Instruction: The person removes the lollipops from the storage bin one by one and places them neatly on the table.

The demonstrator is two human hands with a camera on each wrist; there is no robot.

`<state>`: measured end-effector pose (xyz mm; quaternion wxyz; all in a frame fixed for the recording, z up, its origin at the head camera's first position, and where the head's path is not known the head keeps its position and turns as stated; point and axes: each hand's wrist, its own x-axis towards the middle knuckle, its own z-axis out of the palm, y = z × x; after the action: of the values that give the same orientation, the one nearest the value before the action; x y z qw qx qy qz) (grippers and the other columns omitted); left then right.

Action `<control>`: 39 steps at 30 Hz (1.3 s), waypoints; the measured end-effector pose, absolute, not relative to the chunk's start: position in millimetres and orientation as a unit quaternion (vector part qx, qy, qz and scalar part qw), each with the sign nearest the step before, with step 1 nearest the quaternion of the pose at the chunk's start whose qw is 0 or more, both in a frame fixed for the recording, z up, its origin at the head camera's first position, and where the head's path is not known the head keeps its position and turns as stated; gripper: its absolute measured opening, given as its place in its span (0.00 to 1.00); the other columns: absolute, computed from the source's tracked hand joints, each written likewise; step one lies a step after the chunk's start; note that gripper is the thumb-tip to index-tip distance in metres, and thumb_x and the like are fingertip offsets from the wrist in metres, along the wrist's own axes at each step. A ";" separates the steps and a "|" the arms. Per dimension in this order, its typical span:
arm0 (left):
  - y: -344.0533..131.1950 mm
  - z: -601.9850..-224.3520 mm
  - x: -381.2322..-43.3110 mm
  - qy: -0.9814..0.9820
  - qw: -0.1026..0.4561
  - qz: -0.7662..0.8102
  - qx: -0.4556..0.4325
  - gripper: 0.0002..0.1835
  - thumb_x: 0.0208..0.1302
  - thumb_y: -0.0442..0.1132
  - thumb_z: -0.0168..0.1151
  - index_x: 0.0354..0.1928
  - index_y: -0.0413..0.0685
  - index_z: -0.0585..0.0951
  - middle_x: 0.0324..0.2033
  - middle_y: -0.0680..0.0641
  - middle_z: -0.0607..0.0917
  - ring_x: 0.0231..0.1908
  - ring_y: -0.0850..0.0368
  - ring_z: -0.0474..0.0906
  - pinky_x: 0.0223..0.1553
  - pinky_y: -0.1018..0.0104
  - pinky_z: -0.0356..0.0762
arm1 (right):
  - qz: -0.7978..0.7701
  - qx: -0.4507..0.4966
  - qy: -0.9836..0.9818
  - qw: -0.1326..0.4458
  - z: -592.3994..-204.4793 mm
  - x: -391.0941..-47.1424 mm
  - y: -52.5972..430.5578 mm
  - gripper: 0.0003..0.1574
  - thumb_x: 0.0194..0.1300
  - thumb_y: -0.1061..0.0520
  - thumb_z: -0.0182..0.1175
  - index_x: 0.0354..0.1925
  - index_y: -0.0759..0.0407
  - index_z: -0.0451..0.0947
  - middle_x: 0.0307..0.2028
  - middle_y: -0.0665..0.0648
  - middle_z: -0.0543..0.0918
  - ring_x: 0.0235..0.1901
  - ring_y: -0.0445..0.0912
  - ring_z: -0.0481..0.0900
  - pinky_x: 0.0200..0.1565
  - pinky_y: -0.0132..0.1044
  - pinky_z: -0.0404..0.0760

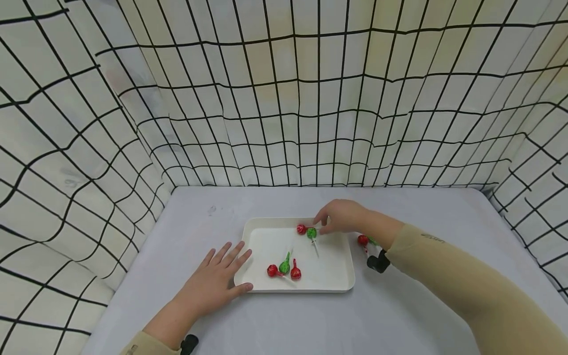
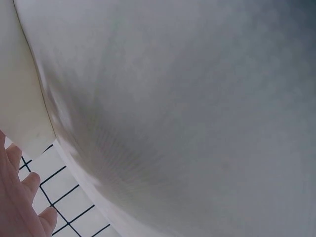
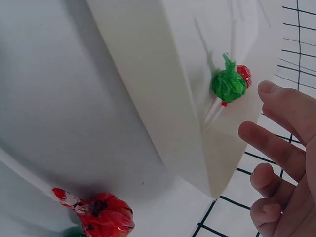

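A white tray (image 1: 324, 281) lies on the table with several wrapped lollipops on it. Toward its back edge are a red lollipop (image 1: 301, 229) and a green lollipop (image 1: 311, 233), side by side. Closer to the front, another green lollipop (image 1: 284, 266) lies between two red ones (image 1: 272, 270). My right hand (image 1: 343, 216) hovers over the back right of the tray, beside the back pair. In the right wrist view its fingers (image 3: 276, 148) are loosely bent and hold nothing. With fingers spread, my left hand (image 1: 217, 276) lies at the tray's left edge.
Right of the tray, a red lollipop (image 1: 363, 240) and a green lollipop (image 1: 372, 241) lie on the table (image 1: 275, 325), the green one partly hidden by my right forearm. White walls with a black grid (image 1: 301, 98) surround the table at the back and sides.
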<state>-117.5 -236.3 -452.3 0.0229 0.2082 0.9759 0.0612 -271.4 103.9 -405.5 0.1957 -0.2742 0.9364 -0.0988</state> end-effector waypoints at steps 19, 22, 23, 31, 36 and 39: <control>-233.7 -448.6 -117.1 0.977 0.036 0.060 0.203 0.45 0.64 0.74 0.50 0.76 0.58 0.62 0.77 0.51 0.56 0.75 0.43 0.48 0.73 0.39 0.45 | -0.038 -0.315 0.933 0.170 -420.1 -267.6 89.8 0.28 0.63 0.42 0.68 0.61 0.40 0.80 0.26 0.42 0.78 0.30 0.40 0.73 0.32 0.34 0.73; -233.8 -448.5 -117.3 0.977 0.036 0.060 0.203 0.45 0.64 0.73 0.50 0.76 0.58 0.62 0.77 0.51 0.56 0.75 0.42 0.48 0.73 0.39 0.45 | -0.035 -0.317 0.933 0.169 -423.0 -267.4 88.7 0.29 0.63 0.42 0.68 0.62 0.39 0.79 0.28 0.42 0.78 0.31 0.40 0.74 0.33 0.33 0.73; -234.0 -448.5 -117.3 0.977 0.036 0.060 0.203 0.45 0.64 0.74 0.50 0.76 0.58 0.62 0.77 0.50 0.56 0.75 0.42 0.49 0.73 0.39 0.45 | -0.035 -0.316 0.933 0.171 -423.9 -267.3 88.1 0.29 0.64 0.42 0.67 0.63 0.39 0.78 0.28 0.42 0.78 0.32 0.40 0.74 0.34 0.33 0.73; -234.6 -450.3 -117.2 0.977 0.031 0.063 0.203 0.45 0.63 0.74 0.49 0.76 0.58 0.62 0.77 0.51 0.56 0.75 0.43 0.48 0.73 0.39 0.45 | -0.015 -0.314 0.932 0.179 -429.2 -265.1 84.0 0.31 0.62 0.41 0.69 0.63 0.41 0.78 0.30 0.43 0.78 0.34 0.40 0.75 0.37 0.35 0.75; -234.7 -450.5 -117.1 0.977 0.031 0.063 0.203 0.45 0.63 0.74 0.49 0.76 0.58 0.62 0.77 0.50 0.56 0.75 0.43 0.49 0.73 0.39 0.45 | -0.021 -0.316 0.932 0.178 -430.2 -265.5 83.3 0.27 0.62 0.41 0.69 0.58 0.42 0.82 0.30 0.42 0.78 0.34 0.39 0.74 0.38 0.35 0.76; -234.6 -450.8 -117.1 0.977 0.031 0.064 0.203 0.46 0.63 0.75 0.49 0.76 0.58 0.62 0.77 0.50 0.56 0.75 0.43 0.49 0.73 0.39 0.45 | -0.026 -0.312 0.932 0.181 -429.8 -265.2 83.4 0.23 0.62 0.43 0.69 0.55 0.43 0.83 0.30 0.42 0.78 0.34 0.39 0.74 0.38 0.35 0.76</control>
<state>-117.1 -234.6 -450.8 0.0309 0.2025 0.9767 0.0636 -265.2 83.4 -429.8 0.1812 -0.3121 0.9322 -0.0261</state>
